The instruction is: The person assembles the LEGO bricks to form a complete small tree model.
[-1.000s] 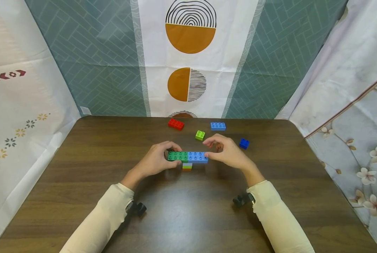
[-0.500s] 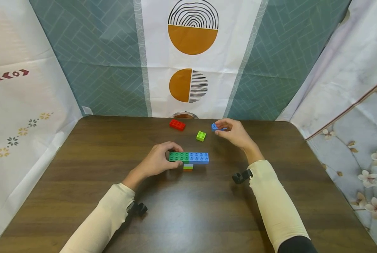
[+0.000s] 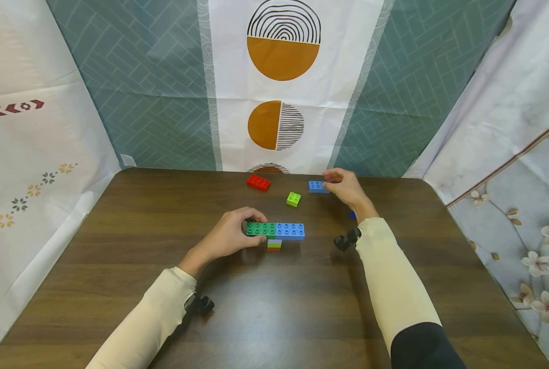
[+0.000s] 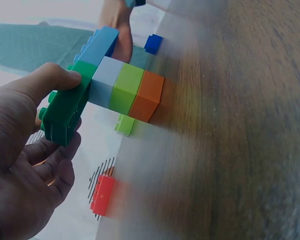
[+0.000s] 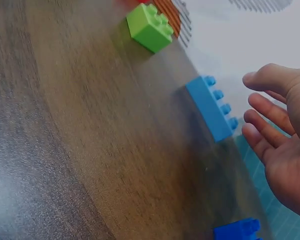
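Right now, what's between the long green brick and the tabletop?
From the top down: a pale grey block, a lime block, then an orange block, stacked. Left wrist view shows it.

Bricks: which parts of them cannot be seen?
Head view: dark blue brick, mostly hidden by the right arm; loose light blue brick, partly by the right hand.
Left wrist view: green brick, partly covered by the left hand.
Right wrist view: red brick, cut off by the top edge.
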`<state>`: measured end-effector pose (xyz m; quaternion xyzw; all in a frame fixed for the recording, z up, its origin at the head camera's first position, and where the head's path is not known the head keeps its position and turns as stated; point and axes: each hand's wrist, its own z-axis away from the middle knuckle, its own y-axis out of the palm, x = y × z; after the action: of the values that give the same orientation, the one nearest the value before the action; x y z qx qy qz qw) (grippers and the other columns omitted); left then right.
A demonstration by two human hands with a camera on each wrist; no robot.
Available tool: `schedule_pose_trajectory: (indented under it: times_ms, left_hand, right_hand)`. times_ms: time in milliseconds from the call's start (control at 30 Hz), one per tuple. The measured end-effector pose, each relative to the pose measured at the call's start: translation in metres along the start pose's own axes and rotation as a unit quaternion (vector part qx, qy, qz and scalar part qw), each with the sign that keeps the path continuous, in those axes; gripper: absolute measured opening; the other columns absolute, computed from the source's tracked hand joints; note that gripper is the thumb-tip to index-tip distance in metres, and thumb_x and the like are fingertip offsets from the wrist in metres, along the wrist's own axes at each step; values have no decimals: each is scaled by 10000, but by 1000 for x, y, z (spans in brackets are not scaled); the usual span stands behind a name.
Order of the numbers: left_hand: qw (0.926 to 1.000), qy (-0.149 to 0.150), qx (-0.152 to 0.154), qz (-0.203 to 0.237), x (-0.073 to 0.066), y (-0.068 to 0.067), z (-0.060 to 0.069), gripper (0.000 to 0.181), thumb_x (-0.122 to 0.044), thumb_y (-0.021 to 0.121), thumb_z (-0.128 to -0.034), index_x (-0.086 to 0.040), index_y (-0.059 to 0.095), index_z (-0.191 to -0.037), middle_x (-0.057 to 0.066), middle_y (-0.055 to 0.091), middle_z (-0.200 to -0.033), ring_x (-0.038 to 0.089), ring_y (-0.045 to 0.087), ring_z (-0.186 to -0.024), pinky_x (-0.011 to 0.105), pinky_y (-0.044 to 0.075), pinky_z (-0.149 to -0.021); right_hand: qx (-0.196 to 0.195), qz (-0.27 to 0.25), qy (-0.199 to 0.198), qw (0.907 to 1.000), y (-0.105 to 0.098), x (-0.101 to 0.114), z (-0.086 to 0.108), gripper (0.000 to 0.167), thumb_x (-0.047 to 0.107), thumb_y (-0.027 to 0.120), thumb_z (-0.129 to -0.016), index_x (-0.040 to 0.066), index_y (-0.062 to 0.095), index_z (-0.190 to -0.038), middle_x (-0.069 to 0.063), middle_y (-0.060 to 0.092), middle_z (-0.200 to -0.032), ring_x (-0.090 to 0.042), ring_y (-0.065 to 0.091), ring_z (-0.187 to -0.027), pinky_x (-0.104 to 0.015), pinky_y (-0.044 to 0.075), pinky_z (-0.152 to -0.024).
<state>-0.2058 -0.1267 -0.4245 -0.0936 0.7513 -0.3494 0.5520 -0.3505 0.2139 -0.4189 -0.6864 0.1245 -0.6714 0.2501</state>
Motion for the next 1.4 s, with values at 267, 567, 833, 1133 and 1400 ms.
schedule_pose_trajectory:
  times_ms: [267, 567, 833, 1133, 1400]
  left_hand:
    - [10000, 21, -7, -26, 1, 0, 0, 318, -217, 829, -863, -212, 691, -1149, -27, 680, -1104, 177, 574, -940, 292, 504, -748]
    - [9999, 104, -15, -28, 1, 0, -1, 308, -216, 829, -861, -214, 695, -1138, -35, 687, -1093, 167, 580, -930, 279, 504, -736]
    - [10000, 59, 3, -15, -1, 0, -1, 316, -210, 827, -864, -216, 692, -1150, -34, 686, -1110, 174, 583, -957, 295, 509, -770]
    - [10000, 64, 4, -33, -1, 1, -1, 311, -214, 827, -863, -216, 695, -1144, -34, 687, -1100, 170, 581, -946, 283, 505, -745]
    - [10000, 66, -7, -39, -1, 0, -1, 309, -218, 829, -862, -219, 695, -1141, -34, 684, -1097, 170, 579, -947, 289, 502, -749]
  right_hand:
    - [-41, 181, 316, 9993, 1, -5, -8, 434, 60, 650, -990, -10, 558, -1409, -231, 554, -1442, -392, 498, -1354, -530, 428, -1169]
    - [173, 353, 696, 9968, 4, -6, -11, 454, 11, 629, -972, -11, 548, -1418, -251, 509, -1458, -396, 456, -1355, -525, 429, -1166]
    - [202, 761, 649, 9948, 8, -11, -15, 430, -5, 613, -957, -23, 572, -1384, -265, 553, -1395, -380, 522, -1276, -506, 466, -1122]
    - [187, 911, 546, 9942, 5, -9, -11, 407, 58, 658, -962, -8, 592, -1358, -254, 573, -1390, -388, 537, -1286, -522, 469, -1125]
    - [166, 794, 286, 9963, 0, -3, -1, 398, 107, 679, -967, 38, 603, -1351, -228, 598, -1351, -374, 553, -1242, -540, 487, -1091]
